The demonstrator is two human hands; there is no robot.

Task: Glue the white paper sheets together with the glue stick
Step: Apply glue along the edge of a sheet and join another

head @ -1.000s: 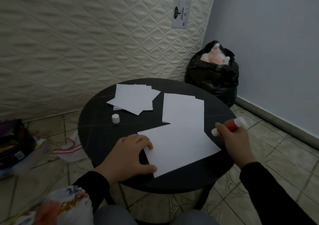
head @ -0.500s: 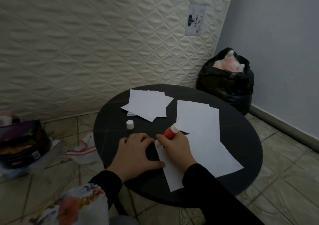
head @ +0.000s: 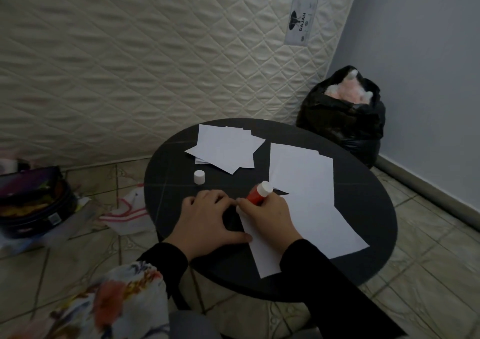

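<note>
Right hand (head: pixel 270 216) gripping glue stick (head: pixel 257 195) at sheet (head: pixel 322 219) near corner, long edge running away rightward; left hand (head: pixel 207 219) flat, pinning that corner.

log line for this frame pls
phase: gluing | right hand: glue stick on sheet | left hand: steadies sheet | cap: off

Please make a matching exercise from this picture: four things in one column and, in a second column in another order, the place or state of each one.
Things:
1. glue stick
2. white cap
3. left hand
4. black bag

Places or states:
A. on the floor beside the table
B. standing alone on the dark tabletop
C. held in the right hand
D. pressing down the edge of the near sheet

Pairs: 1-C, 2-B, 3-D, 4-A
</note>
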